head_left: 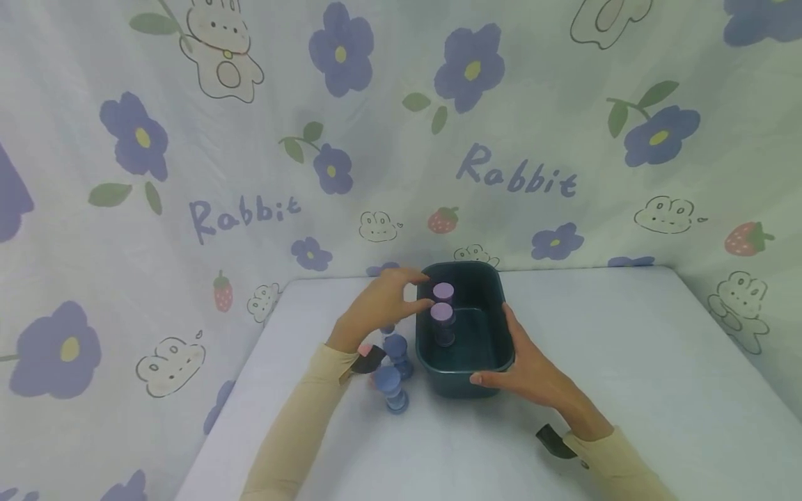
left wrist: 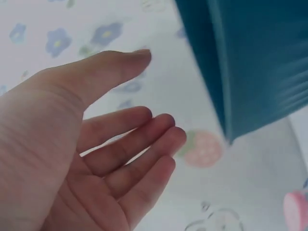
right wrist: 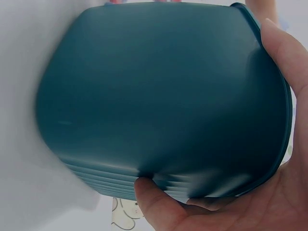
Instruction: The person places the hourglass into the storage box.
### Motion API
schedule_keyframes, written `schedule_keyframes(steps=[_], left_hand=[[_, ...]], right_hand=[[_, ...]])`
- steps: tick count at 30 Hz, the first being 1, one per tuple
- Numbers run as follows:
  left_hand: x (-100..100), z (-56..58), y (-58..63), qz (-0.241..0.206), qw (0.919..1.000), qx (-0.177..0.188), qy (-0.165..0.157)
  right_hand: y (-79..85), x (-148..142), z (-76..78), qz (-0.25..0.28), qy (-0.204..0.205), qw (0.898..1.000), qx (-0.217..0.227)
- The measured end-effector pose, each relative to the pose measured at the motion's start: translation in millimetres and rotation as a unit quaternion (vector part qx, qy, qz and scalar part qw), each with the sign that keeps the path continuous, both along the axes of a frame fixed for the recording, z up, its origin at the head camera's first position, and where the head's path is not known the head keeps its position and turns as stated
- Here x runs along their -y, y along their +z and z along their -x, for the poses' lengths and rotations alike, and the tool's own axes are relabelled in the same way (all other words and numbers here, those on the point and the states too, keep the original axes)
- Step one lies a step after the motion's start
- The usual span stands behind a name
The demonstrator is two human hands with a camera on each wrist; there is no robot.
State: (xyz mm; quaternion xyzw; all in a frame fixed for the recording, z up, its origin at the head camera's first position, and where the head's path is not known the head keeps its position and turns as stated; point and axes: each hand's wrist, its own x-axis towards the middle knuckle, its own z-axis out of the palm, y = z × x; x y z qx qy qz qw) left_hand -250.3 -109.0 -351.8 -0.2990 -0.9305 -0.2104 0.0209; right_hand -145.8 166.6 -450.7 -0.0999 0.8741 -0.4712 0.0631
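Observation:
A dark teal plastic bin (head_left: 465, 383) stands on the white table. My right hand (head_left: 535, 372) grips its near right corner, with the thumb at the front rim and the fingers along the right side. In the right wrist view, the fingers press on the ribbed wall of the bin (right wrist: 159, 96). Inside, along its left wall, are two purple-topped sand timers, a near one (head_left: 442, 313) and a farther one (head_left: 443, 291). My left hand (head_left: 391, 299) hovers at the left rim, thumb and fingers apart, holding nothing, as the left wrist view also shows.
Left of the bin, blue sand timers stand on the table, one nearer (head_left: 390, 390) and one behind it (head_left: 397, 355). A pink round end (left wrist: 296, 211) shows at the edge of the left wrist view. A patterned curtain (head_left: 401, 139) hangs behind the table.

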Motion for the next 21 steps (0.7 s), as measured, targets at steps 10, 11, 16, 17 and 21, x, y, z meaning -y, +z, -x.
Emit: schedule_keyframes(steps=[10, 11, 16, 17, 21], left_hand=[[62.5, -18.7, 12.8, -0.183, 0.9813, -0.057, 0.016], [68.7, -20.9, 12.0, -0.192, 0.9792, -0.063, 0.023], [96.6, -32.0, 1.5, -0.236, 0.9661, -0.084, 0.063], [101.7, -33.7, -2.3, -0.252, 0.9621, -0.079, 0.069], [119.2, -40.0, -20.8, -0.303, 0.9473, -0.047, 0.092]], right_hand=[[1.5, 0.5, 0.2, 0.002, -0.001, 1.0, 0.002], [1.6, 0.4, 0.3, 0.002, -0.001, 1.0, 0.002], [0.7, -0.1, 0.4, 0.004, 0.0, 1.0, 0.001], [0.5, -0.1, 0.3, 0.004, 0.0, 1.0, 0.001], [-0.4, 0.2, -0.3, 0.007, 0.001, 1.0, 0.0]])
